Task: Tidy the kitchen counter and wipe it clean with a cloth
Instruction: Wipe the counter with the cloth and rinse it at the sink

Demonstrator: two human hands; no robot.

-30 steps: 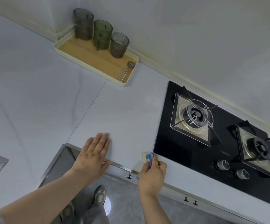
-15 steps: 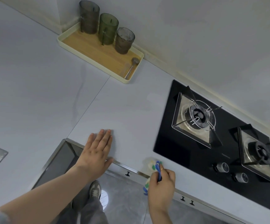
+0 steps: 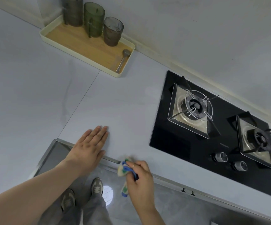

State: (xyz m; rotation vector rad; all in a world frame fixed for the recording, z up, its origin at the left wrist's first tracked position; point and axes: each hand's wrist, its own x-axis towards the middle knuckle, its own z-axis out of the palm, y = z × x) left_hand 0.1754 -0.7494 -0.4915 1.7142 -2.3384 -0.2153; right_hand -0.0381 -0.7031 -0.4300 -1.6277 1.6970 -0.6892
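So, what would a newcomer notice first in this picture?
The black two-burner gas hob fills the right of the counter. At the front edge, the right hand grips a colourful cloth, while the left hand rests flat on the counter.

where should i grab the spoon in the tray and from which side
Pinch the spoon by the middle of its thin handle, from above. It lies flat on the tray floor, bowl toward the wall, close beside the right rim, so coming in from the bare wood on its left probably gives fingers more room.
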